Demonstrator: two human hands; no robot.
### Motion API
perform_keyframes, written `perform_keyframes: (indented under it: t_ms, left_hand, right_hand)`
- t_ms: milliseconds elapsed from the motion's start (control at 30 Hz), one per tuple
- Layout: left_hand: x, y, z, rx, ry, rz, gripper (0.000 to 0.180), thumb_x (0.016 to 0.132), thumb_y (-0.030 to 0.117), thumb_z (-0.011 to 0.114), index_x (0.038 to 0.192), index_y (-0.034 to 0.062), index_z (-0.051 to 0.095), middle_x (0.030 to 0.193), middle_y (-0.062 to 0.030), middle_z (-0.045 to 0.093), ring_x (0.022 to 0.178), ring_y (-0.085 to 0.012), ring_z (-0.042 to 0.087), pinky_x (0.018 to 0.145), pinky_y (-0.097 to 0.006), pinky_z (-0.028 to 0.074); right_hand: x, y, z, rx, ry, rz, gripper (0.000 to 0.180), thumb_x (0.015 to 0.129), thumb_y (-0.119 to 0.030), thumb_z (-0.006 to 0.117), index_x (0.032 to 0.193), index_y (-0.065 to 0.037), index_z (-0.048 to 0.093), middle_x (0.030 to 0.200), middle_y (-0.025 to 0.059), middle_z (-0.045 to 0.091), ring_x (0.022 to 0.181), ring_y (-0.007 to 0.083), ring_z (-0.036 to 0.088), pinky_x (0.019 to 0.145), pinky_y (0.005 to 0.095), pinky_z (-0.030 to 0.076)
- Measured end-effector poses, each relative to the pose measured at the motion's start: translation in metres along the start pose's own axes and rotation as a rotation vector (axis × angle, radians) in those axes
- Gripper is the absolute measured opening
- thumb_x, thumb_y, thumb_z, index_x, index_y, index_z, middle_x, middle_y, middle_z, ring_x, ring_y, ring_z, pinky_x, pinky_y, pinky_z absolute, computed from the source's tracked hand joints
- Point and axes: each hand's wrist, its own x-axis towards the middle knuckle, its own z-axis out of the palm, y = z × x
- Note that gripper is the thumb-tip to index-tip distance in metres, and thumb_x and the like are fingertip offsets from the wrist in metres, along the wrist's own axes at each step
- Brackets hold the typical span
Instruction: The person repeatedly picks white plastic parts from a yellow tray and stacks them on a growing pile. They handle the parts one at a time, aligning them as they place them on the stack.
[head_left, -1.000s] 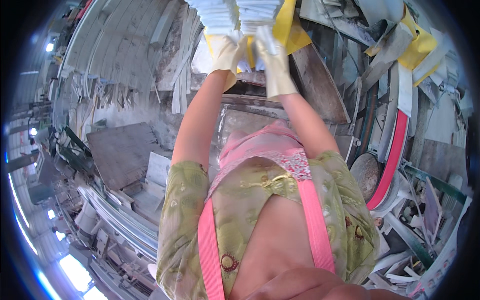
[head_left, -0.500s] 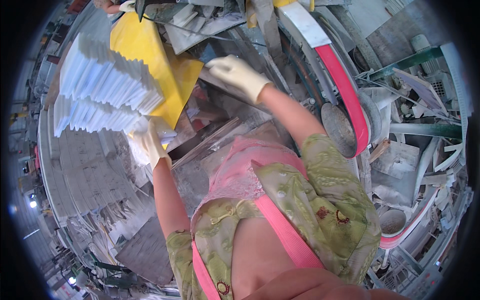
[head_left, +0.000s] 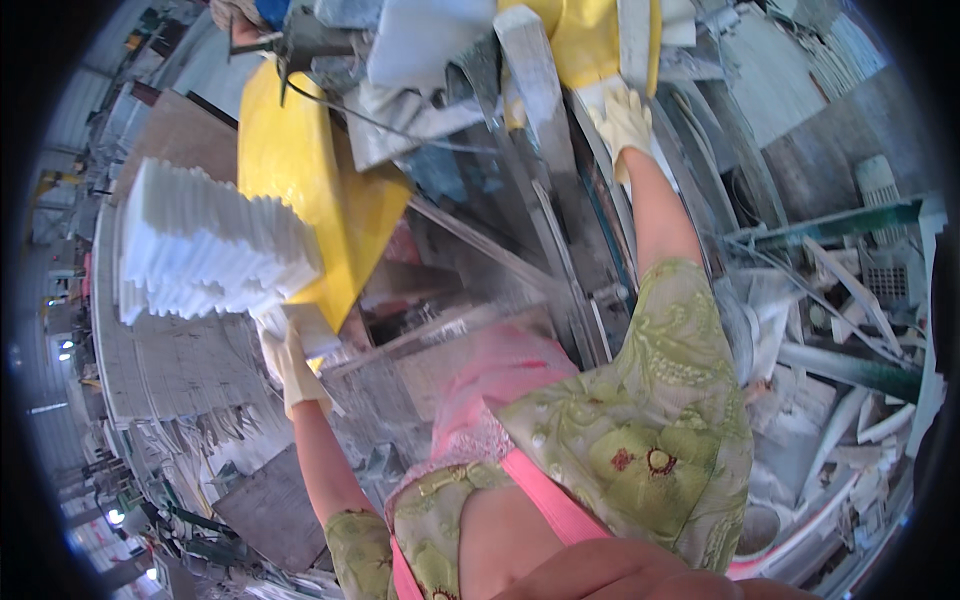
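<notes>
My left hand (head_left: 287,365), in a pale rubber glove, is closed at the edge of a white slab (head_left: 312,332) beside the foot of a tall stack. Some of its fingertips are hidden. The stack of thin white slabs (head_left: 205,245) stands at the left, its edges uneven. Farther off to the right, my right hand (head_left: 624,118), gloved alike, lies with fingers spread on a pale, flat strip (head_left: 596,95) just below a yellow cover (head_left: 585,45). It grips nothing that I can see.
Bent yellow sheeting (head_left: 300,170) stands beside the stack. A grey board table (head_left: 150,365) lies under the stack. Thin cable (head_left: 380,132) crosses the far side. Green bars (head_left: 850,225) and broken pieces crowd the right. Another person's arm (head_left: 235,22) shows at the far left.
My right hand has moved right and away from me, from above the middle onto the pale strip. My left hand stays by the stack. The view has shifted, showing more of the far side.
</notes>
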Motion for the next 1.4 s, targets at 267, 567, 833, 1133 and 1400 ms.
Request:
perform_keyframes:
  t_ms: [267,567,833,1133,1400]
  left_hand:
    - [0.007,-0.01,-0.001,0.072,0.056,-0.043,0.074,0.08,0.035,0.08,0.137,-0.0038,0.054,0.128,-0.023,0.062,0.115,-0.0322,0.064,0.097,-0.042,0.051]
    - [-0.046,0.046,-0.008,-0.232,-0.055,0.006,0.068,0.091,0.026,0.072,0.149,0.0027,0.045,0.135,-0.0159,0.057,0.117,-0.0242,0.06,0.101,-0.038,0.049]
    - [-0.038,0.046,-0.009,0.098,-0.02,0.04,0.064,0.084,0.042,0.074,0.125,-0.0049,0.059,0.116,-0.0203,0.067,0.1,-0.0269,0.067,0.089,-0.038,0.053]
    - [-0.036,0.037,-0.007,-0.101,-0.063,0.079,0.061,0.084,0.038,0.075,0.125,-0.0042,0.059,0.114,-0.0181,0.065,0.1,-0.0261,0.066,0.089,-0.038,0.053]
    - [-0.021,0.017,-0.007,-0.226,-0.177,0.06,0.066,0.095,0.032,0.071,0.145,-0.0025,0.046,0.134,-0.0144,0.059,0.118,-0.0241,0.06,0.103,-0.038,0.047]
  right_hand:
    - [-0.022,0.008,0.031,-0.043,0.092,-0.06,0.071,0.098,-0.051,0.057,0.159,-0.017,0.039,0.164,0.0052,0.035,0.151,0.0299,0.029,0.123,0.0608,0.018]
    - [-0.134,0.036,-0.007,-0.099,-0.074,-0.038,0.071,0.101,-0.052,0.051,0.161,-0.015,0.036,0.169,0.0073,0.03,0.155,0.0334,0.026,0.125,0.062,0.013]
    - [-0.255,0.11,-0.112,0.274,-0.164,-0.195,0.067,0.097,-0.028,0.062,0.158,-0.011,0.039,0.163,0.0132,0.038,0.152,0.0307,0.033,0.125,0.0363,0.027]
    - [-0.316,0.087,-0.055,-0.327,0.015,-0.141,0.075,0.091,-0.016,0.063,0.159,-0.008,0.034,0.164,0.0157,0.037,0.153,0.0269,0.034,0.123,0.0489,0.03]
    - [-0.27,0.1,-0.083,-0.174,0.152,-0.242,0.056,0.088,-0.011,0.06,0.142,-0.001,0.054,0.141,0.0191,0.06,0.131,0.0306,0.057,0.115,0.0411,0.043]
